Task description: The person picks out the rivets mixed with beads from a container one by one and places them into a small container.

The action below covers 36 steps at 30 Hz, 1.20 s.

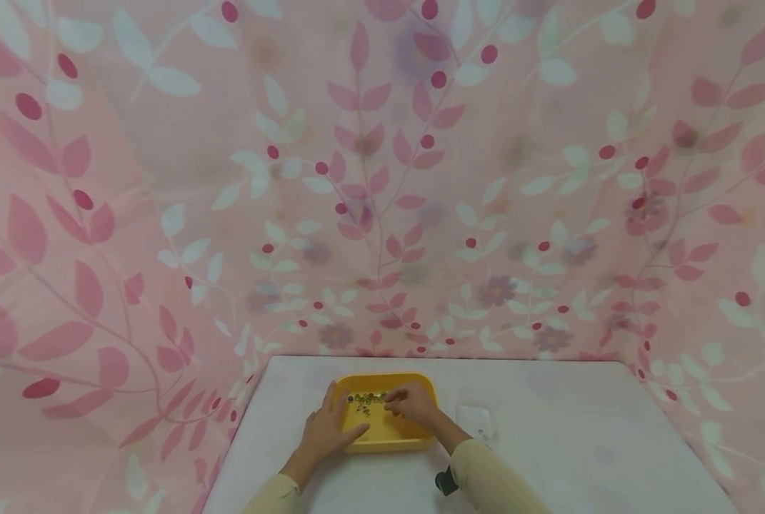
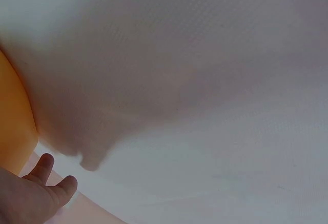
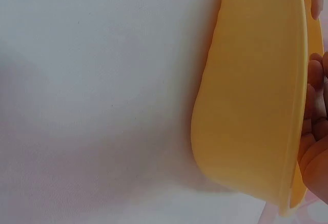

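Observation:
A yellow tray stands on the white table, with several small glass marbles in a row across its far part. Below that row lies a small loose group of tiny dark and shiny pieces. My left hand is at the tray's left side, fingers straight and thumb spread over the near left corner. Over the inside of the tray is my right hand, its fingers curled and the tips right at the row's right end. I cannot tell whether a marble is between them.
A small clear plastic box sits just right of the tray, with something tiny at its near side. The white table runs back to a pink floral cloth, which hangs behind and at both sides. A dark device is at my right wrist.

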### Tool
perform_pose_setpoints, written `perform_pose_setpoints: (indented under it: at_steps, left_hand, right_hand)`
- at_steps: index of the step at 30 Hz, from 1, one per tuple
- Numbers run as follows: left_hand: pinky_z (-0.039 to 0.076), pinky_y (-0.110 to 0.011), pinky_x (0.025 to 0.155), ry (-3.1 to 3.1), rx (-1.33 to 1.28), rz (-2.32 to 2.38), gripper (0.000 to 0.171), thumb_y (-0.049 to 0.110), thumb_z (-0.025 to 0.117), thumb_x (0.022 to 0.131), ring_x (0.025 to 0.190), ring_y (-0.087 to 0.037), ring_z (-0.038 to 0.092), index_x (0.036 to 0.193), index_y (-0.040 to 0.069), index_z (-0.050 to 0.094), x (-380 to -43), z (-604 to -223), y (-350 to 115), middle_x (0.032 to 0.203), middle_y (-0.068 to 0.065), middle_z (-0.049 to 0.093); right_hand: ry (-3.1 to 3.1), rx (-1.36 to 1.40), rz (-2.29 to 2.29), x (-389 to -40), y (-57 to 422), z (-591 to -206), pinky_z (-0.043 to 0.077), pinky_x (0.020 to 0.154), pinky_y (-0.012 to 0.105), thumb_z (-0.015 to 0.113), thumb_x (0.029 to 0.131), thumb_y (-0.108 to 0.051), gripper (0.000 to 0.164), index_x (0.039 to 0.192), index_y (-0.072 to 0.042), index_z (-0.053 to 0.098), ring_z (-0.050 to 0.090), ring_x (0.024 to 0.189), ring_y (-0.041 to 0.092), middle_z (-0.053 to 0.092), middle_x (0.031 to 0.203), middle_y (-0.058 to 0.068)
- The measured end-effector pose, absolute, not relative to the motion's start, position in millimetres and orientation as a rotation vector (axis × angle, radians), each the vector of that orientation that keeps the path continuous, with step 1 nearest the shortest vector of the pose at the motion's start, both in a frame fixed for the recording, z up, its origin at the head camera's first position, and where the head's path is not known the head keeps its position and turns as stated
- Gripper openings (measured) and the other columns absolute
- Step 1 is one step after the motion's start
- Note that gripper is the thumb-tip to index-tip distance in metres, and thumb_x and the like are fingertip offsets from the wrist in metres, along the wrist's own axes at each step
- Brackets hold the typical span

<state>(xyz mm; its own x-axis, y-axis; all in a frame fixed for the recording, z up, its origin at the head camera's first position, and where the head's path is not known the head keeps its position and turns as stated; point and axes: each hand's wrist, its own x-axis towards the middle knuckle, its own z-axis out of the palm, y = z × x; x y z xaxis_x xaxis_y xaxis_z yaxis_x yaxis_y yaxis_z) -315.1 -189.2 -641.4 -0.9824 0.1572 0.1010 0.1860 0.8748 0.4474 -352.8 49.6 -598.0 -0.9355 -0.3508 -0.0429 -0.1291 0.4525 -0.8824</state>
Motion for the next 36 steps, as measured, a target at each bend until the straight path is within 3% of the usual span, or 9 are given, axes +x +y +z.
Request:
perform_pose_setpoints:
  at_steps: [11,23,36]
  left_hand:
    - [0.035,-0.072,0.102,-2.960,-0.272,-0.724,0.100,0.077,0.057,0.080,0.120,-0.047,0.057,0.154,0.014,0.035,-313,-645,-189,0.165,-0.019,0.013]
    - [0.034,-0.072,0.102,-2.929,-0.295,-0.733,0.097,0.070,0.062,0.082,0.119,-0.051,0.055,0.153,0.010,0.036,-316,-635,-187,0.164,-0.021,0.015]
    - [0.036,-0.070,0.101,-2.949,-0.275,-0.739,0.098,0.073,0.060,0.081,0.119,-0.048,0.057,0.153,0.012,0.036,-316,-641,-188,0.164,-0.020,0.014]
  right_hand:
    - [2.495,-0.401,-1.545,-348,57,-595,0.052,0.054,0.026,0.073,0.088,-0.006,0.017,0.099,0.007,0.073,0.067,0.065,0.018,0.076,0.083,0.012]
    - [2.518,-0.352,-1.502,-352,64,-591,0.052,0.057,0.024,0.073,0.089,-0.011,0.013,0.097,-0.001,0.075,0.064,0.067,0.012,0.074,0.084,0.009]
    - [2.505,-0.407,-1.508,-349,68,-589,0.054,0.059,0.027,0.072,0.090,-0.011,0.014,0.097,0.001,0.075,0.065,0.067,0.012,0.074,0.082,0.007]
